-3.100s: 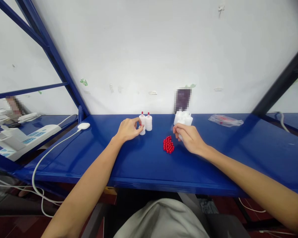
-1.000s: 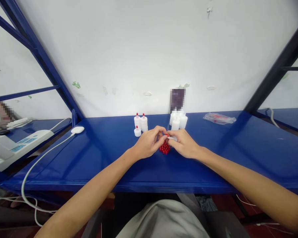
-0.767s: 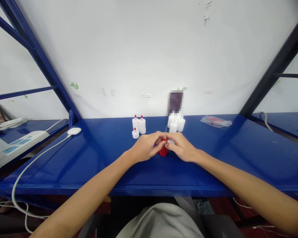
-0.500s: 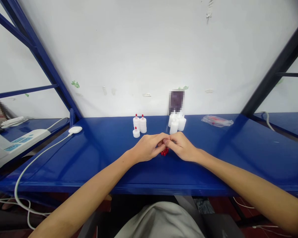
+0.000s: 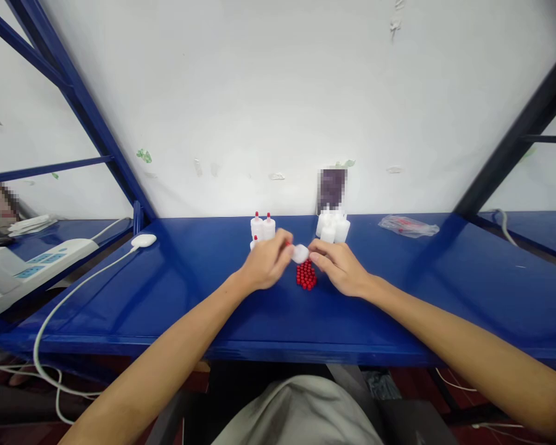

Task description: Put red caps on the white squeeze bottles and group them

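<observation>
My left hand (image 5: 269, 261) is closed in a pinch at the red-capped end of a small white squeeze bottle (image 5: 300, 253), which is tilted on its side and smeared by motion. My right hand (image 5: 340, 267) is just right of the bottle's base, thumb and forefinger slightly apart with nothing seen between them. Below the bottle, a cluster of small red caps (image 5: 306, 275) lies on the blue table. Behind my left hand stand white bottles with red caps (image 5: 269, 228), one partly hidden. White bottles without red caps (image 5: 334, 228) stand together behind my right hand.
A clear plastic bag (image 5: 408, 226) with something red inside lies at the back right of the blue table (image 5: 445, 278). A white puck-shaped device (image 5: 143, 240) with a cable is at the left. A dark blurred-out panel (image 5: 332, 188) leans on the wall. Blue shelf posts frame both sides.
My hands were together over the caps; now they are apart, uncovering the cluster. The white bottle has come into view, with my left hand drawn left and holding it.
</observation>
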A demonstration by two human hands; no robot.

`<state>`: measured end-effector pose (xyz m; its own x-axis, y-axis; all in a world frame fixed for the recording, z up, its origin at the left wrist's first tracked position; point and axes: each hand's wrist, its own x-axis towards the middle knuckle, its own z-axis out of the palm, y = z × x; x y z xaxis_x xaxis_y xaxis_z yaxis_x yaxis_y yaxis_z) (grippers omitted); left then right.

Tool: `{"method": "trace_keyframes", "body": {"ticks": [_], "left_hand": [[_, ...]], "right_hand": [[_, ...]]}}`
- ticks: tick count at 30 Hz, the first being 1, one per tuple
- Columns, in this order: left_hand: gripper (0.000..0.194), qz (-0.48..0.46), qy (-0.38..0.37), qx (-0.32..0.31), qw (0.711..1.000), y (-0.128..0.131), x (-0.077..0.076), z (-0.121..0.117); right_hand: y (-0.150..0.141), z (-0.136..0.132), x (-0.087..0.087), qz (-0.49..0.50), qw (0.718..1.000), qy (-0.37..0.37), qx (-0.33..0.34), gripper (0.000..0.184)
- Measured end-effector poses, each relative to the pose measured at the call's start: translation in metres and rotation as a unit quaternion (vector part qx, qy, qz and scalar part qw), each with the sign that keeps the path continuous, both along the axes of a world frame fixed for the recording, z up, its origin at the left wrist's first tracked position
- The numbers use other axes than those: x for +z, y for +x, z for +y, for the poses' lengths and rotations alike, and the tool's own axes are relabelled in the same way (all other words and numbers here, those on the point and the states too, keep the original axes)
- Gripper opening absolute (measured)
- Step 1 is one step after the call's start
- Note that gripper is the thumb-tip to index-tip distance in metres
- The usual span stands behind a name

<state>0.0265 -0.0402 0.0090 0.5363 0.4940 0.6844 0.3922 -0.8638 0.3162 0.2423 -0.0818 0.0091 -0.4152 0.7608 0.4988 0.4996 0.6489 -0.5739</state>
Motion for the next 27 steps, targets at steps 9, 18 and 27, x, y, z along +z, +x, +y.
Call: {"method": "trace_keyframes", "body": {"ticks": [9, 18, 27], "left_hand": [[0.015, -0.102, -0.026, 0.189, 0.976, -0.056, 0.010, 0.044], [0.015, 0.012, -0.033, 0.228, 0.973, -0.056, 0.005, 0.049], [0.023, 0.035, -0.049, 0.250, 0.966, -0.055, 0.009, 0.046]], "right_hand": [[0.038, 0.038, 0.003, 0.150, 0.972, 0.075, -0.165, 0.030], [0.043, 0.054, 0.000, 0.157, 0.963, 0.118, -0.183, 0.033], [0.041, 0.053, -0.003, 0.011, 0.950, 0.157, -0.271, 0.029]]}}
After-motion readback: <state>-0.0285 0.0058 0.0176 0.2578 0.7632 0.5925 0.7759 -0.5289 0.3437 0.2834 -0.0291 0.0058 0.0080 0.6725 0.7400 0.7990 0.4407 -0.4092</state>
